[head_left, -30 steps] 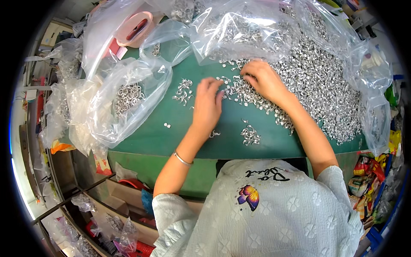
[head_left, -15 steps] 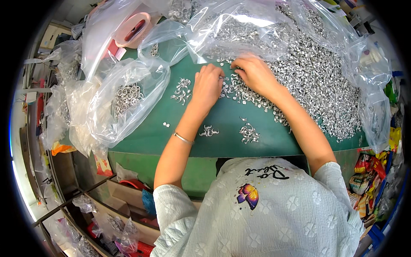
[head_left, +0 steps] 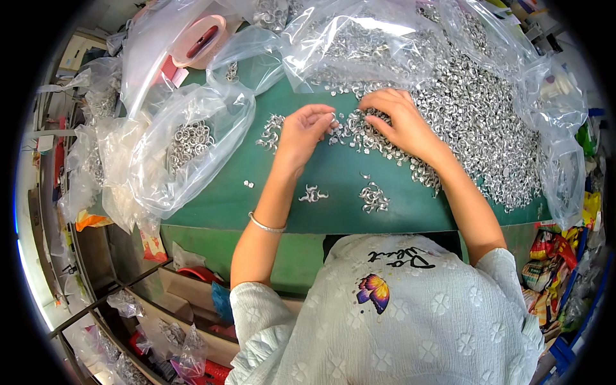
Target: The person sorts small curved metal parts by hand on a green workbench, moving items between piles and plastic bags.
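Observation:
My left hand (head_left: pixel 300 135) is closed in a pinch, with a small silver metal piece (head_left: pixel 333 120) at its fingertips. Beside it on the left lies a small heap of curved silver pieces (head_left: pixel 271 133). My right hand (head_left: pixel 399 122) rests at the near-left edge of a large pile of small curved silver metal pieces (head_left: pixel 478 122). Its fingers are bent over the pieces, with the thumb apart from them; nothing shows in its grasp, though the fingertips partly cover the pieces below. Loose pieces (head_left: pixel 350 131) lie between the two hands.
Two little clusters, left (head_left: pixel 313 194) and right (head_left: pixel 373 197), lie near the front edge of the green table (head_left: pixel 269 208). A clear plastic bag (head_left: pixel 221 167) holds silver rings (head_left: pixel 191 142). Behind stands a pink container (head_left: pixel 218 45). Clear plastic sheeting (head_left: pixel 359 32) covers the pile's far part.
My left hand has drawn back slightly to the left and turned, bringing the pinched piece into view. My right hand has shifted a little right and nearer over the pile's edge.

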`<action>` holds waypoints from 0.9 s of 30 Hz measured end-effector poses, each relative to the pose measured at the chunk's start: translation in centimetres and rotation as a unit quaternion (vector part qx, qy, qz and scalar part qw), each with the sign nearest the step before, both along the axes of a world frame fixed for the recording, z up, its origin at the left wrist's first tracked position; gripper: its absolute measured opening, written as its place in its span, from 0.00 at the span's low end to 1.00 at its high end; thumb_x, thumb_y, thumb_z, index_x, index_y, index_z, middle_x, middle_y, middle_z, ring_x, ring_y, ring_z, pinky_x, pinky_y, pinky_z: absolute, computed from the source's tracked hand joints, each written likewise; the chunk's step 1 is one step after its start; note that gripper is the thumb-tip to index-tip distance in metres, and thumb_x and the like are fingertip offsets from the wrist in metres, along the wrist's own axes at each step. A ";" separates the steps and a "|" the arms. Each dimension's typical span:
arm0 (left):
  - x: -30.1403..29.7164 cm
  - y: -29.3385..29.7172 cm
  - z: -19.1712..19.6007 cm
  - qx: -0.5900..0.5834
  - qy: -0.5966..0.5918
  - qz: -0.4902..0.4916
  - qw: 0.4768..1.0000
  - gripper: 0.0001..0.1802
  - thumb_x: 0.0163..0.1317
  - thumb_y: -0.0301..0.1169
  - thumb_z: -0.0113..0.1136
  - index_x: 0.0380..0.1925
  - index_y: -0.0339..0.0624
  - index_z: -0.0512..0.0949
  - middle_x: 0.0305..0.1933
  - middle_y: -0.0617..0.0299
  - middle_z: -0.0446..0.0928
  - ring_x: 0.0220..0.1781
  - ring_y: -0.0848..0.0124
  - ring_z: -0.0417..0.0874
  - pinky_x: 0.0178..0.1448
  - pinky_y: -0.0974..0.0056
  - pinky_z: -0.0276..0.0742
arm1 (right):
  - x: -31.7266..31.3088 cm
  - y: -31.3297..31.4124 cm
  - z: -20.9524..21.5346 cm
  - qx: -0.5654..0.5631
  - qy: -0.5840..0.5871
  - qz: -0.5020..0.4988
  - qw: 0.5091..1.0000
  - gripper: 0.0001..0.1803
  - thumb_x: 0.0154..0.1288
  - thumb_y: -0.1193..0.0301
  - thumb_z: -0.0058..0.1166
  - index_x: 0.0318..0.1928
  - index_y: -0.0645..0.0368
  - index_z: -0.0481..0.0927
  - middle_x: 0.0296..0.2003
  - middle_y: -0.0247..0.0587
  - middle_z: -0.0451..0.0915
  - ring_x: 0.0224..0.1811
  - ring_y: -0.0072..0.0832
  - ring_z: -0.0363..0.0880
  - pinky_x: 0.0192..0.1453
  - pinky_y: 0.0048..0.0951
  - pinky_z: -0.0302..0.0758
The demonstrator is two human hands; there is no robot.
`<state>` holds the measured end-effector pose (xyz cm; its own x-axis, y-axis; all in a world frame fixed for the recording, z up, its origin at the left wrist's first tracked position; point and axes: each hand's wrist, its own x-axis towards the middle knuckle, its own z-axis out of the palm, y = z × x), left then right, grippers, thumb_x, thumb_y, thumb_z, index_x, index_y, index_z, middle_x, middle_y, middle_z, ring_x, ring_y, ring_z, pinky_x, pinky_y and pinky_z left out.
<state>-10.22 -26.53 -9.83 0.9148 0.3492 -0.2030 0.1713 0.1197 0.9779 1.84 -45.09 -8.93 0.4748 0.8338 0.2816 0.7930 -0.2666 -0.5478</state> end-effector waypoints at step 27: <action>-4.9 -5.7 1.0 0.231 -0.042 -0.063 0.970 0.09 0.55 0.18 0.64 0.38 0.34 0.82 0.35 0.59 0.82 0.35 0.75 0.81 0.41 0.70 0.77 | -6.0 -2.8 1.0 -0.018 0.308 -0.010 0.951 0.07 0.58 0.75 0.60 0.36 0.63 0.79 0.21 0.36 0.73 0.23 0.24 0.69 0.28 0.29 0.68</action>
